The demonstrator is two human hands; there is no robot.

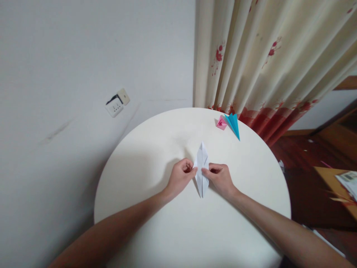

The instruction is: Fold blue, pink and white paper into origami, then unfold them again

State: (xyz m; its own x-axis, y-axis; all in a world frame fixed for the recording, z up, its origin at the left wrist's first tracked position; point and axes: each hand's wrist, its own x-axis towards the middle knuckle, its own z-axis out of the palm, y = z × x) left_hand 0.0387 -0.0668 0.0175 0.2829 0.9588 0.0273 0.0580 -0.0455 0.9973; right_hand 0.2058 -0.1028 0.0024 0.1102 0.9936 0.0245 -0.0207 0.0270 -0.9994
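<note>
Round white tabletop [156, 156], seen from above. Both forearms reach in from the near edge and meet at the middle.

White paper [202, 169]: folded into a long narrow kite shape, pointed at both ends, lying flat on the tabletop. Long axis runs away from the person. Far point sticks out well beyond the fingers; near point lies just behind them, between the two wrists.

Left hand [180, 177]: fingers curled in, thumb and forefinger tips pressed together on the paper's left edge, about midway along its length. Closed in a pinch on that edge. Remaining fingers tucked under the palm, so whether they touch the tabletop cannot be told.

Right hand [220, 177]: mirror posture. Thumb and forefinger closed on the paper's right edge, directly opposite the left pinch. The two sets of fingertips lie close to each other, with only the paper's middle ridge between them.

Beyond the fingers and off to the right, near the far rim of the tabletop: a small pink fold [221, 123] and a blue fold [233, 124], the blue one a long pointed wedge. The two touch or overlap at their far ends; both well apart from the hands.

Behind the tabletop: plain wall with a socket [114, 107] on the left, cream curtain [267, 56] with red print on the right. Wood floor [301, 156] to the right.
</note>
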